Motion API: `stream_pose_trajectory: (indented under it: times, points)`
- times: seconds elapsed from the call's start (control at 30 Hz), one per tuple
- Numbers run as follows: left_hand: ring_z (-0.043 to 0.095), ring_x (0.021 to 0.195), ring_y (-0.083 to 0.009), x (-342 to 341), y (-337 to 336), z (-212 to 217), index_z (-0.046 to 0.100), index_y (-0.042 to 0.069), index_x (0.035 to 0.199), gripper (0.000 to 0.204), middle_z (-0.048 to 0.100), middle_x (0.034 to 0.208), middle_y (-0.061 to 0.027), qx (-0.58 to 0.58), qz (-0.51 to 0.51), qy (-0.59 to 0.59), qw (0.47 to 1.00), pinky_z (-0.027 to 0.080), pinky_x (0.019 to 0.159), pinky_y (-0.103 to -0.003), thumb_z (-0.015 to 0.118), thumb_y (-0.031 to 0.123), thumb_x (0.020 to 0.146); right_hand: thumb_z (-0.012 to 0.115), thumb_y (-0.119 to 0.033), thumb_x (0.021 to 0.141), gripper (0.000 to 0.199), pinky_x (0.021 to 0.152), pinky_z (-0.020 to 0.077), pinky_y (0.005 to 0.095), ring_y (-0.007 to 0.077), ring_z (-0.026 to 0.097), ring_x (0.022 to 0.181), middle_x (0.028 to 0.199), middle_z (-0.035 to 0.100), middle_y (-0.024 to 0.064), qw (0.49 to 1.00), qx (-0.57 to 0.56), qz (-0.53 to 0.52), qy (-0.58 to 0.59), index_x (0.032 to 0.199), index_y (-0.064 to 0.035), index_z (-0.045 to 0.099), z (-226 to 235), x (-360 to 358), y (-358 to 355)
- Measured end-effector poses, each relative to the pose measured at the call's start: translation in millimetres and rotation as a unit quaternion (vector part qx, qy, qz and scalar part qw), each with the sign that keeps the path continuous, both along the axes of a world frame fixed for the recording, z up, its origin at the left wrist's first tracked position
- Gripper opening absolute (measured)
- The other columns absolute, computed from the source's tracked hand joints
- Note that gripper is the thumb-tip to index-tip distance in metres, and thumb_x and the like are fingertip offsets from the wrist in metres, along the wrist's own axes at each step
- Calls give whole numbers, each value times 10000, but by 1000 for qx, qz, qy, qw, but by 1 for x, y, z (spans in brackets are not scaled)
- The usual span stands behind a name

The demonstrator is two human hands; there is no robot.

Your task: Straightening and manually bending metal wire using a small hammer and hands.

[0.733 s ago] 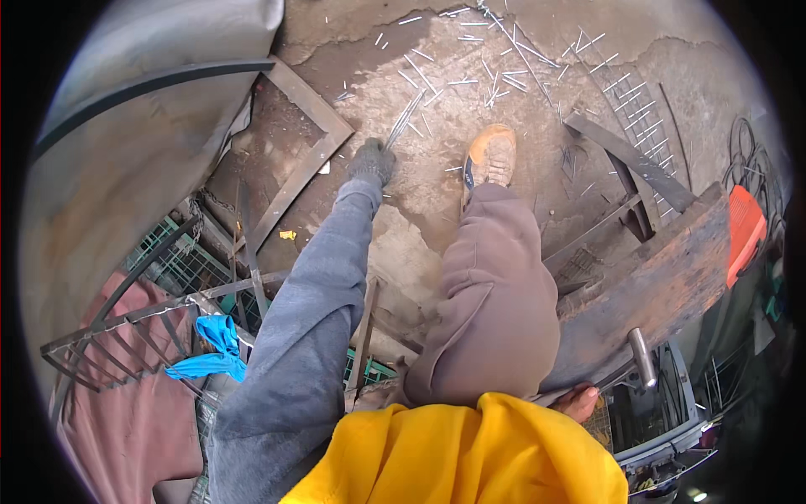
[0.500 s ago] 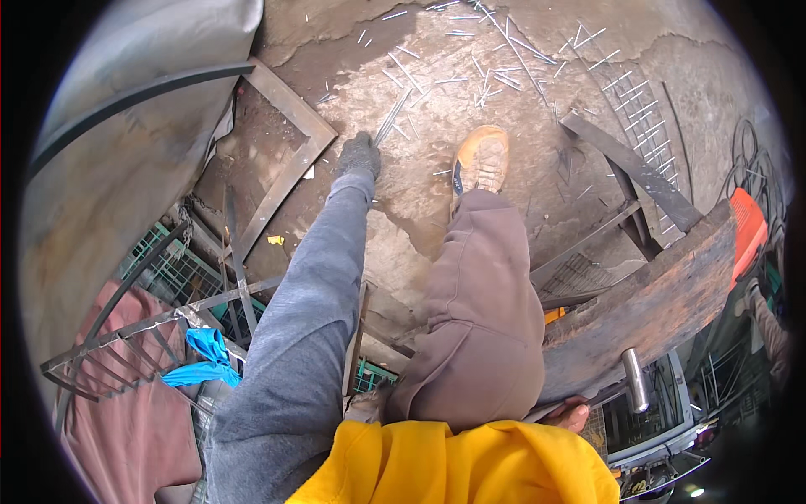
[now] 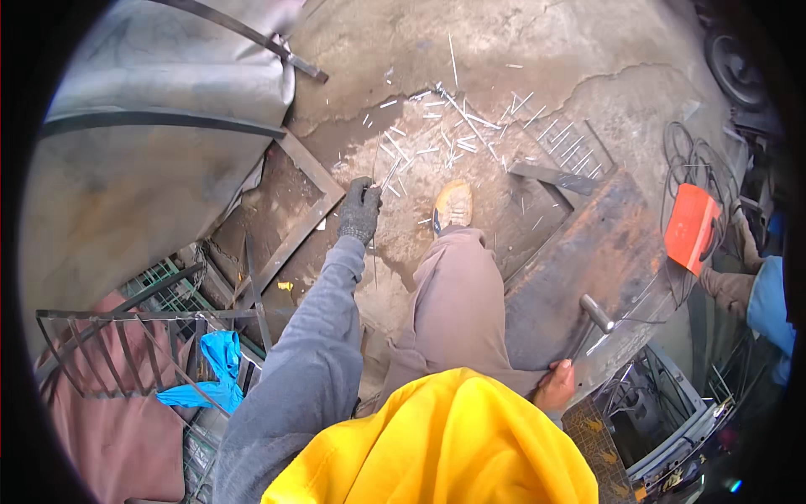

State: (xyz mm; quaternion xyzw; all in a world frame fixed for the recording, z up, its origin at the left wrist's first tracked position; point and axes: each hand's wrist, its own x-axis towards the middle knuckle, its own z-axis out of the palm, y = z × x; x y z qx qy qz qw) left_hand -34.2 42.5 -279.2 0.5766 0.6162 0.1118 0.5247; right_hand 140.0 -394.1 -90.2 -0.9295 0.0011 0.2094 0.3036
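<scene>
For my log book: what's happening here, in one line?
left hand: gloved, gripping thin metal rods | right hand: bare, on rusty steel plate | floor: scattered rods

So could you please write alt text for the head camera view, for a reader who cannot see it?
A person's grey-gloved left hand grips thin metal rods above a cracked concrete floor strewn with short rods. The bare right hand rests at a rusty steel plate, beside a hammer.

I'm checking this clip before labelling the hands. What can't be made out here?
Head view only:
- Gloved left hand: whether it grips a thin metal rod; too small.
- Bare right hand: fingers hidden by the yellow hood.
- Rusty steel plate: its lower end, cut off by the hand.
</scene>
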Motion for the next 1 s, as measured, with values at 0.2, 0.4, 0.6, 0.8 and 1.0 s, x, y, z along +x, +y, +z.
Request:
stream_pose_trajectory:
  times: [0.2, 0.4, 0.6, 0.8, 1.0]
  points:
    - [593, 710, -108, 52, 1, 170, 616, 60, 1046, 222, 624, 848, -24, 50, 16, -211, 976, 487, 610, -263, 628, 266, 962, 473, -406, 1020, 456, 575, 441, 430, 290, 591, 574, 664, 615, 146, 999, -3, 20, -48, 833, -9, 593, -16, 0, -15]
    - [633, 838, -133, 95, -57, 325, 669, 35, 1116, 293, 677, 946, -64, 149, -322, -207, 912, 508, 755, -264, 644, 278, 953, 445, -553, 978, 534, 724, 444, 554, 500, 585, 837, 842, 644, 255, 995, 7, 39, -95, 872, -54, 603, -13, 8, -16]
    - [672, 919, -302, 126, -160, 301, 685, 58, 1103, 301, 687, 996, -171, 186, -568, -42, 800, 522, 840, -401, 659, 272, 892, 458, -614, 948, 597, 752, 444, 544, 494, 592, 867, 854, 640, 260, 992, 103, 40, -55, 829, -44, 588, -9, 10, -25]
    - [600, 1074, -394, 117, -221, 206, 699, 208, 1127, 294, 626, 1098, -198, 235, -559, -4, 795, 490, 923, -469, 614, 363, 893, 470, -543, 971, 557, 757, 457, 507, 451, 616, 849, 836, 668, 221, 989, 120, -3, -90, 820, -32, 632, -15, -10, -67]
    - [606, 1042, -392, 75, -221, 217, 685, 146, 1095, 292, 636, 1083, -187, 263, -556, 16, 788, 491, 901, -473, 629, 331, 876, 498, -509, 961, 536, 767, 466, 502, 431, 637, 823, 814, 679, 206, 987, 131, 17, -86, 794, -22, 646, -24, -5, -47]
